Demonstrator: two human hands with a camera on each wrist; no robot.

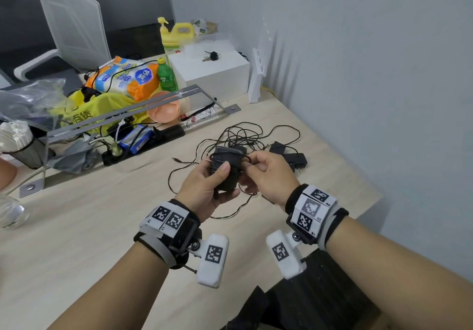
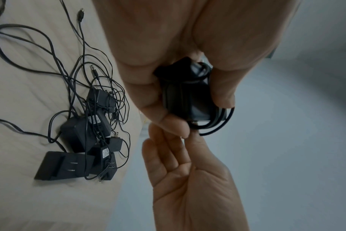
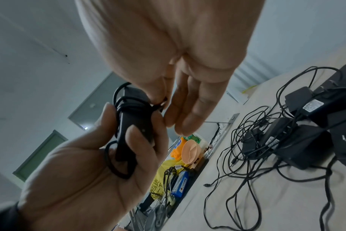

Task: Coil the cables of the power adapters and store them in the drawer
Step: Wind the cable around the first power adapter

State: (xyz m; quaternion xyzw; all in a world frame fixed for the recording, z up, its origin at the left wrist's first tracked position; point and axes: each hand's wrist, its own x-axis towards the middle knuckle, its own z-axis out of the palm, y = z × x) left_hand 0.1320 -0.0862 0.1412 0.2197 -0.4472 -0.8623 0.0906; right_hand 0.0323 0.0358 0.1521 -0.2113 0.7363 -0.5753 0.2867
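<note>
Adapter (image 1: 226, 173) black, cable (image 3: 121, 106) wound round it, left hand (image 1: 204, 189) gripping.

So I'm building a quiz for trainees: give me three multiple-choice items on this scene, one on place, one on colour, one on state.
1. Where are the keys?
A. on the white box
B. in the bowl
C. on the chair

2. What colour is the bowl?
A. blue
B. peach
C. black

3. How is the held adapter's cable?
A. fully loose
B. wound around its body
C. cut off

Answers:
A, the keys lie atop the white box.
B, the bowl is peach.
B, the left hand holds the adapter, cable looped round it; the right hand pinches the cable.
</note>
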